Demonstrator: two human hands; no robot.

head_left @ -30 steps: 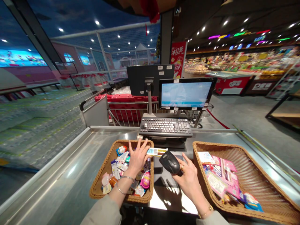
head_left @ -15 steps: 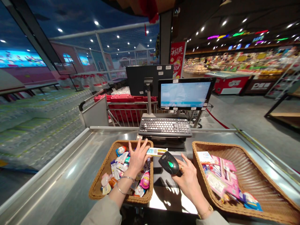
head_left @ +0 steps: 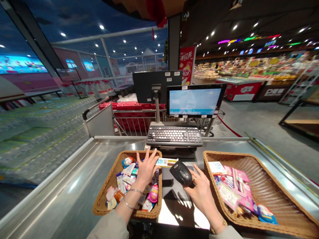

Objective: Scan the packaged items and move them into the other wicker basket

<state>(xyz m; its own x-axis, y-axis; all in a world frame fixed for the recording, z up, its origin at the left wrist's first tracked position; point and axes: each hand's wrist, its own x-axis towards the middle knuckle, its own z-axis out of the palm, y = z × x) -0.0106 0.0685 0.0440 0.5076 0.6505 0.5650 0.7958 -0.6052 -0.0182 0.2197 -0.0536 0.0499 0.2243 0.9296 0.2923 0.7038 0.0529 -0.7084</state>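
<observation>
While the right hand (head_left: 200,196) grips a black handheld barcode scanner (head_left: 181,173), its nose just beside a barcoded packet (head_left: 166,162), the left hand (head_left: 147,170) pinches that packet at one end, fingers spread above a wicker basket (head_left: 99,208) of small packaged goods (head_left: 129,169). Right of the right hand sits a second wicker basket (head_left: 231,155) of pink packets (head_left: 239,179); ahead of both hands stands a checkout keyboard (head_left: 174,136).

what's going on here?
A person is at a supermarket checkout. Their left hand holds a barcoded card above a wicker basket of small packaged goods. Their right hand grips a black handheld barcode scanner close to the card. A second wicker basket holds pink packets, and a keyboard and monitor stand ahead.
</observation>
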